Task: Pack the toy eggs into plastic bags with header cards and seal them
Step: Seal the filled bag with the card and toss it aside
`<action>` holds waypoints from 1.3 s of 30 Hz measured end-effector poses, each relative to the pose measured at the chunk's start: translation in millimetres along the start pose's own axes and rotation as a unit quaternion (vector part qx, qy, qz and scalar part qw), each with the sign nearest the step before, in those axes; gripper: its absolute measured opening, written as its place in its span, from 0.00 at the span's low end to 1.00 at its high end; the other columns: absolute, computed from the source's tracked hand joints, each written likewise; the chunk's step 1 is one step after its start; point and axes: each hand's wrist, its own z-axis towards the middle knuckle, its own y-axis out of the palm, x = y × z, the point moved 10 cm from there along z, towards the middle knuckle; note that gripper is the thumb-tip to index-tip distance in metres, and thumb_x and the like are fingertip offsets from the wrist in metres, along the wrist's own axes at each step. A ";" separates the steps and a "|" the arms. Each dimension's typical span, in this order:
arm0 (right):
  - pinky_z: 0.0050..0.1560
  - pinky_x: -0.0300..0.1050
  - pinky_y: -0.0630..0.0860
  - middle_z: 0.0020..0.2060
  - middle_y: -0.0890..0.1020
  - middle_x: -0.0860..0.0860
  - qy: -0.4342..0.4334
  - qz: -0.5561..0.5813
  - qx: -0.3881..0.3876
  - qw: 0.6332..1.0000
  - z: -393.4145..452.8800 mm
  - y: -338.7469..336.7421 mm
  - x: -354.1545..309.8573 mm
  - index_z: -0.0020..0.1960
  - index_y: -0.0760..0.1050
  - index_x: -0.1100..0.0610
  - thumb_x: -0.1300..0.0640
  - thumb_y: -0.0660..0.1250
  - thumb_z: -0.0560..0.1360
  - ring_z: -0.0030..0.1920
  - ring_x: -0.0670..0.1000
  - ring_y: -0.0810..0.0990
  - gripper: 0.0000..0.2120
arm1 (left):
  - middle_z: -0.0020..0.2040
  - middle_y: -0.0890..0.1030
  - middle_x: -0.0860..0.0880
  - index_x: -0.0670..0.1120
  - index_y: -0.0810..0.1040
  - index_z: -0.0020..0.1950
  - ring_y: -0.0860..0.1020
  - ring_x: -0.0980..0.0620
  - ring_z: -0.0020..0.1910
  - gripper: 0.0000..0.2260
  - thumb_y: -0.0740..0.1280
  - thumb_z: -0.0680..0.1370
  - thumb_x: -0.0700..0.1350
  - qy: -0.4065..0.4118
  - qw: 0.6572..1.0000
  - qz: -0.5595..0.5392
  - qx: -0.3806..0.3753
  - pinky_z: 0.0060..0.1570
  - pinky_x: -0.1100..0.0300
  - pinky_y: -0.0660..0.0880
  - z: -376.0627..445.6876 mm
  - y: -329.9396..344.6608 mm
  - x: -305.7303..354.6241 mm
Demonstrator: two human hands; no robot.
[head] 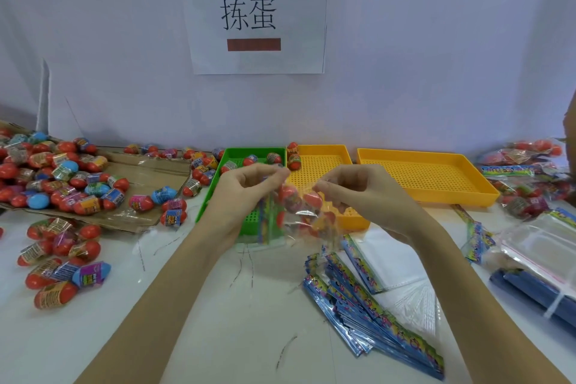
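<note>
Both hands are holding 1 clear bag (299,212) up over the middle of the bench (218,337), above the green tray (230,159) and the near yellow tray (321,159). The left hand (246,187) is pinching the bag's top at its left side and the right hand (352,190) is pinching it at the right, fingers curled on the plastic. Several eggs, red among them, are showing through the bag, and its header card (265,221) is hanging down on the left side; I cannot tell whether the mouth is already shut.

By my reading this bag is filled and is being closed, so the sealing step is under way. Finished packs (526,171) are lying in a heap at the bench's far right edge, so some of the work is done. Much is left: loose eggs (62,178) are covering the cardboard (146,171) and the bench along the left edge, a few are sitting in the green tray, and a fan of empty bags (374,296) is lying near the front right. The far yellow tray (430,174) is holding nothing visible.
</note>
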 end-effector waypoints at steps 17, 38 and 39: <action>0.47 0.38 0.80 0.44 0.88 0.54 0.002 0.092 0.102 0.991 -0.5 -29.8 5.7 0.49 0.88 0.56 0.50 0.77 0.72 0.46 0.48 0.85 0.11 | 0.44 0.86 0.49 0.49 0.87 0.41 0.83 0.54 0.48 0.02 0.77 0.72 0.47 0.033 0.982 -0.183 0.021 0.52 0.60 0.77 -2.3 5.9 3.4; 0.47 0.42 0.77 0.40 0.82 0.51 0.032 0.162 0.084 0.983 -1.7 -9.4 5.3 0.45 0.81 0.58 0.53 0.75 0.75 0.43 0.49 0.78 0.08 | 0.45 0.85 0.53 0.53 0.79 0.54 0.83 0.53 0.42 0.01 0.68 0.83 0.47 0.215 0.971 0.016 0.102 0.39 0.64 0.80 -18.6 4.7 34.8; 0.46 0.40 0.77 0.39 0.82 0.50 0.007 0.125 0.115 0.985 -3.5 -16.1 0.8 0.45 0.82 0.58 0.53 0.75 0.75 0.42 0.47 0.79 0.08 | 0.44 0.84 0.55 0.52 0.80 0.54 0.82 0.56 0.41 0.01 0.69 0.83 0.47 0.208 0.974 0.020 0.091 0.40 0.66 0.79 -15.3 3.8 33.9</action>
